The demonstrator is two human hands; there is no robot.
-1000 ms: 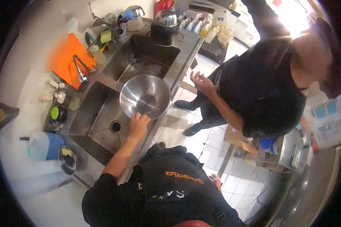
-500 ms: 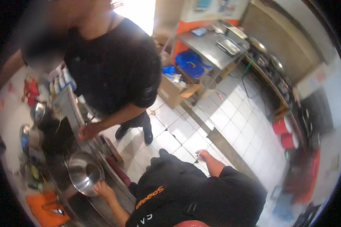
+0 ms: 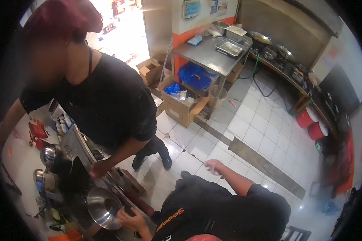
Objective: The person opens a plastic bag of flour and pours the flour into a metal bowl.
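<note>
A shiny metal bowl [image 3: 98, 203] stands at the edge of the metal sink counter on the left. My left hand [image 3: 130, 219] is at its near rim, fingers apart; I cannot tell whether the fingertips press on the metal. Out over the tiled floor, my right hand [image 3: 214, 166] is held away from my body with its fingers curled. Something clear, like thin plastic, shows around those fingers, but its kind is too small to make out.
A co-worker in a black shirt [image 3: 108, 96] stands across from me, one hand [image 3: 100, 168] at the counter edge. Metal pots [image 3: 56, 157] sit beyond the bowl. Further off are a cardboard box [image 3: 177, 110], a steel table [image 3: 205, 52], stoves with pans [image 3: 285, 52] and red buckets [image 3: 317, 130].
My view has shifted, so the room sits differently in it. My left hand stays by the bowl rim, its fingers looking more spread. The co-worker's head has come further into view.
</note>
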